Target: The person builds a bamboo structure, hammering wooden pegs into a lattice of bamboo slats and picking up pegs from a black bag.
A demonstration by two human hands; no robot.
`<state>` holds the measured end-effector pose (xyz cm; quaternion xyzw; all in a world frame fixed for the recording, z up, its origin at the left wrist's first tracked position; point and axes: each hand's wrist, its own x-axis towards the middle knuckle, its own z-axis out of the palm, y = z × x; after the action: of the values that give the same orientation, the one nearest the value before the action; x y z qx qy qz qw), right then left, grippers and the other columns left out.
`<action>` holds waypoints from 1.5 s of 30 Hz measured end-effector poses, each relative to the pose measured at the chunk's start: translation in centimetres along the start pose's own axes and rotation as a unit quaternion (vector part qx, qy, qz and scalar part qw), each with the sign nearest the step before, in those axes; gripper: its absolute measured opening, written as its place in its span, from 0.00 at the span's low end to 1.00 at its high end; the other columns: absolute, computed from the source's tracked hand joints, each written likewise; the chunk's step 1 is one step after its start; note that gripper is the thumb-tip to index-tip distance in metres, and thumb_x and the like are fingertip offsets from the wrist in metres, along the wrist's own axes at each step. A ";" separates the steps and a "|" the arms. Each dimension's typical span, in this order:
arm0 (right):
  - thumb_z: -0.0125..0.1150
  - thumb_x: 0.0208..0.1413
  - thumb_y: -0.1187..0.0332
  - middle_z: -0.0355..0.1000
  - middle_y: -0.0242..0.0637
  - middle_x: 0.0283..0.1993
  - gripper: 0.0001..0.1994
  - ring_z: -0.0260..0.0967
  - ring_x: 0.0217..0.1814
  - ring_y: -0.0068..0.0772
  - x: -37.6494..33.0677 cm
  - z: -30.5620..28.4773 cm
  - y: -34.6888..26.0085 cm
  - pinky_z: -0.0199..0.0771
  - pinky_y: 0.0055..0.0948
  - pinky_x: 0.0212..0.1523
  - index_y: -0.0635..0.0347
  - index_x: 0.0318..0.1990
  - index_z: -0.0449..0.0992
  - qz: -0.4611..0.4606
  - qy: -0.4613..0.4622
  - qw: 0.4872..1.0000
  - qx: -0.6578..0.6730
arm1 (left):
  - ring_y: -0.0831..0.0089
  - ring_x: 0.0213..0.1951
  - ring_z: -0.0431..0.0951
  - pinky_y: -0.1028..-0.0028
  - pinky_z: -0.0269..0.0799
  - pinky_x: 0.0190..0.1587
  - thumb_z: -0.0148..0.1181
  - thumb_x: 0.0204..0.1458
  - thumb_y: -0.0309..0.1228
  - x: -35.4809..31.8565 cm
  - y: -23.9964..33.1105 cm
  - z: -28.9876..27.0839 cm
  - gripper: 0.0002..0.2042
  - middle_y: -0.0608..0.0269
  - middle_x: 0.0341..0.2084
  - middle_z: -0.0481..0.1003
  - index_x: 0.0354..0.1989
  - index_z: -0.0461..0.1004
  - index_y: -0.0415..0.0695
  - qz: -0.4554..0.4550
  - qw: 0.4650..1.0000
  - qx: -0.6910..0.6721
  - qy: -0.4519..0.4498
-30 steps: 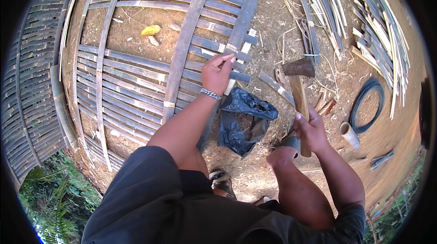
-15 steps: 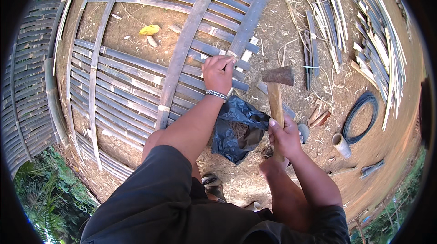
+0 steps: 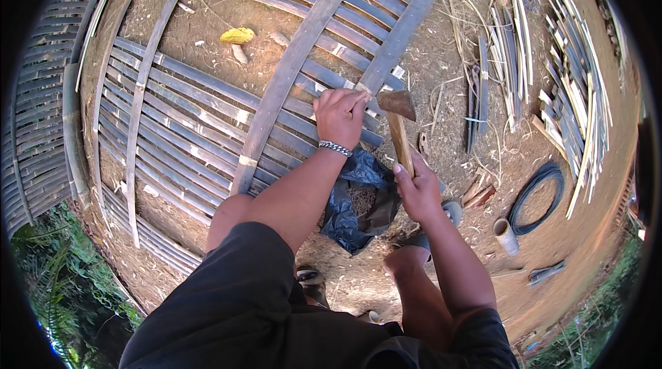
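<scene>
My right hand (image 3: 418, 193) is wrapped around the wooden handle of a hatchet (image 3: 398, 136). Its rusty brown head is up beside the fingers of my left hand (image 3: 339, 117), which are pinched together at the lower end of a wide bamboo strip (image 3: 407, 33). Whatever is between those fingertips is too small to make out. The strip lies across the slats of a bamboo lattice panel (image 3: 279, 90). Just below my left wrist a black plastic bag (image 3: 338, 207) lies open on the ground, with a heap of thin brownish pieces, perhaps nails, inside.
Split bamboo strips (image 3: 576, 93) lie in a pile at the right, near a smaller bundle (image 3: 512, 59). A coil of black cord (image 3: 536, 198) and a short bamboo tube (image 3: 505, 237) are at the lower right. Another slatted panel (image 3: 41, 86) stands at the far left.
The hatchet has swung left and its head is now close to my left fingers. My left hand keeps its pinch at the strip's end. The whole view has shifted slightly.
</scene>
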<state>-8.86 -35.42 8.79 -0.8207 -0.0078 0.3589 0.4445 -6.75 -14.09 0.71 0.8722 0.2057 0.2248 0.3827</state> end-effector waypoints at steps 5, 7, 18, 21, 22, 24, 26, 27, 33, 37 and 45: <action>0.59 0.67 0.56 0.80 0.57 0.48 0.28 0.81 0.51 0.54 -0.2 -0.1 -0.7 0.77 0.40 0.53 0.58 0.70 0.68 0.035 -0.004 0.997 -0.068 | 0.66 0.41 0.77 0.64 0.66 0.48 0.71 0.52 0.31 0.0 -0.3 -0.2 0.02 0.69 0.33 0.81 0.32 0.86 0.50 0.006 1.000 0.019 -0.002; 0.59 0.67 0.56 0.80 0.56 0.49 0.27 0.81 0.51 0.56 -0.4 0.1 0.4 0.77 0.42 0.53 0.57 0.70 0.68 -0.029 0.028 0.996 -0.083 | 0.65 0.40 0.77 0.64 0.66 0.47 0.71 0.52 0.31 -0.1 -0.2 0.0 0.02 0.69 0.33 0.81 0.32 0.86 0.50 0.006 1.000 0.019 -0.001; 0.64 0.60 0.64 0.78 0.50 0.40 0.29 0.78 0.37 0.58 0.6 -3.3 4.4 0.80 0.49 0.39 0.45 0.70 0.70 -0.168 0.024 0.936 -0.308 | 0.67 0.41 0.78 0.64 0.66 0.49 0.68 0.52 0.31 -0.1 -0.3 0.0 0.03 0.70 0.33 0.81 0.33 0.86 0.50 0.005 1.000 0.022 -0.003; 0.66 0.59 0.64 0.78 0.50 0.40 0.30 0.79 0.36 0.58 1.7 -3.3 4.3 0.80 0.49 0.38 0.44 0.70 0.70 -0.156 0.063 0.942 -0.292 | 0.67 0.42 0.78 0.64 0.67 0.48 0.68 0.52 0.31 -0.2 -0.5 0.0 0.03 0.70 0.33 0.81 0.33 0.86 0.50 0.006 1.000 0.017 -0.008; 0.66 0.59 0.64 0.78 0.50 0.40 0.30 0.79 0.36 0.57 1.8 -3.3 4.3 0.80 0.49 0.38 0.44 0.71 0.70 -0.172 0.063 0.939 -0.290 | 0.66 0.41 0.79 0.64 0.67 0.48 0.68 0.53 0.31 -0.1 -0.4 0.0 0.03 0.69 0.33 0.81 0.33 0.86 0.50 0.006 1.000 0.017 -0.007; 0.67 0.58 0.65 0.78 0.49 0.39 0.31 0.78 0.36 0.56 1.9 -3.8 4.3 0.80 0.48 0.38 0.43 0.71 0.69 -0.203 0.064 0.934 -0.287 | 0.64 0.41 0.80 0.64 0.67 0.48 0.69 0.54 0.32 0.0 -0.1 -0.1 0.03 0.66 0.33 0.81 0.32 0.85 0.49 0.007 1.000 0.016 -0.005; 0.67 0.57 0.65 0.77 0.47 0.38 0.32 0.78 0.35 0.55 2.0 -4.5 4.3 0.80 0.47 0.37 0.42 0.71 0.69 -0.212 0.031 0.924 -0.316 | 0.64 0.40 0.80 0.64 0.68 0.48 0.69 0.54 0.31 -0.1 -0.2 -0.2 0.03 0.66 0.33 0.81 0.32 0.85 0.48 0.010 1.000 0.015 0.000; 0.67 0.57 0.65 0.76 0.46 0.37 0.33 0.78 0.34 0.54 2.1 -4.6 4.3 0.80 0.46 0.37 0.41 0.72 0.69 -0.216 0.015 0.919 -0.331 | 0.64 0.40 0.80 0.64 0.68 0.47 0.69 0.54 0.31 -0.1 -0.3 -0.2 0.03 0.66 0.33 0.82 0.32 0.85 0.48 0.011 1.000 0.015 0.002; 0.68 0.55 0.65 0.74 0.41 0.33 0.34 0.76 0.31 0.50 2.3 -5.5 3.5 0.80 0.45 0.34 0.38 0.72 0.68 -0.239 0.008 0.895 -0.378 | 0.63 0.39 0.81 0.63 0.69 0.46 0.68 0.53 0.31 0.0 -0.3 -0.3 0.03 0.65 0.33 0.82 0.32 0.85 0.48 0.014 1.000 0.010 0.000; 0.69 0.54 0.65 0.73 0.39 0.33 0.35 0.76 0.30 0.48 3.0 -5.7 4.0 0.80 0.44 0.33 0.36 0.72 0.68 -0.202 0.034 0.891 -0.405 | 0.62 0.39 0.81 0.63 0.70 0.46 0.68 0.53 0.31 -0.1 -0.3 -0.1 0.03 0.65 0.33 0.81 0.32 0.85 0.48 0.013 1.000 0.018 0.004; 0.69 0.49 0.69 0.72 0.38 0.33 0.39 0.76 0.30 0.48 3.6 -6.2 3.7 0.79 0.44 0.32 0.32 0.72 0.68 -0.203 0.033 0.878 -0.433 | 0.62 0.39 0.81 0.62 0.71 0.47 0.66 0.53 0.30 -0.1 -0.3 0.1 0.02 0.66 0.33 0.82 0.32 0.84 0.49 0.003 1.000 0.014 0.000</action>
<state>-3.59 -40.94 6.13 -0.9230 -0.3141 0.1940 0.1083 -6.90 -14.00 0.41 0.8779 0.2064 0.2232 0.3700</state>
